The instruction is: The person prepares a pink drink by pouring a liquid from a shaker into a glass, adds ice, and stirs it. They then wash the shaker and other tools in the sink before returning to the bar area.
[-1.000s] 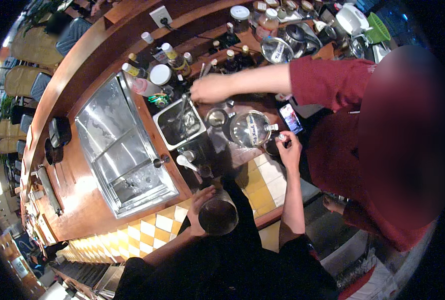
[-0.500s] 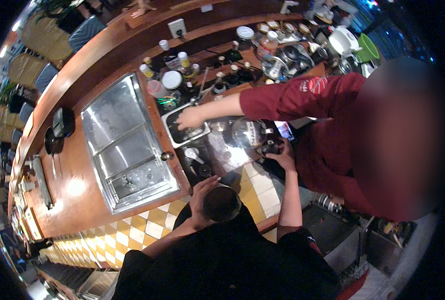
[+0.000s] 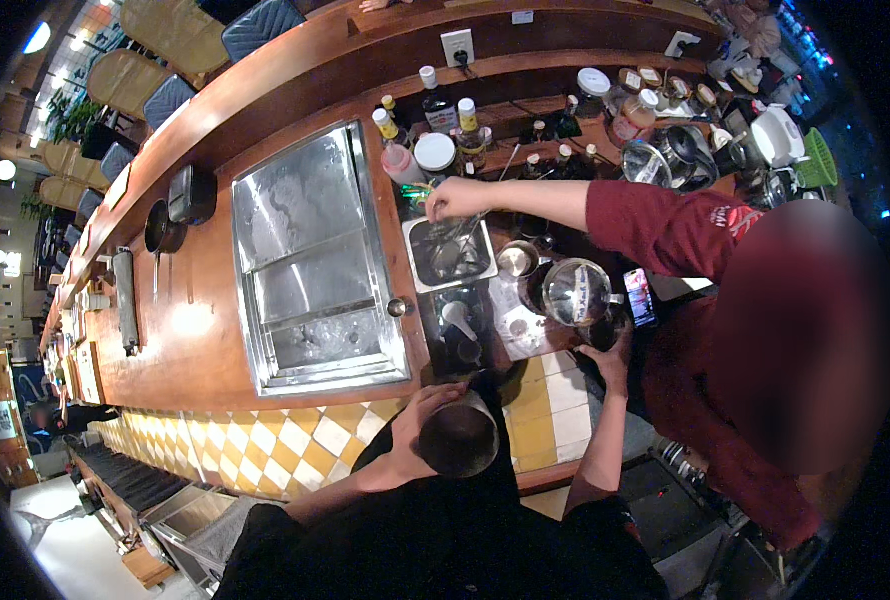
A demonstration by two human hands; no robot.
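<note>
My left hand [image 3: 417,432] is wrapped round the side of a round, dark metal cup [image 3: 458,440], held close in front of my black top. Its mouth faces up and the inside looks dark. My right hand [image 3: 610,362] reaches forward to a dark object beside a clear glass jug [image 3: 575,292]; the fingers curl round this object, whose kind I cannot make out. A co-worker's hand [image 3: 455,200], on an arm in a maroon sleeve, is over the far edge of a steel pan [image 3: 420,268] with shiny utensils in it.
A steel sink unit [image 3: 310,235] is set into the wooden counter at left. Bottles and jars [image 3: 435,152] line the back. A white spoon [image 3: 457,318], small metal cup [image 3: 517,260] and lit phone [image 3: 640,297] lie nearby. The co-worker [image 3: 685,400] stands close at right.
The whole view has shifted, so the counter sits farther right. The co-worker's hand has risen from inside the pan to its far edge. My left hand still holds the cup.
</note>
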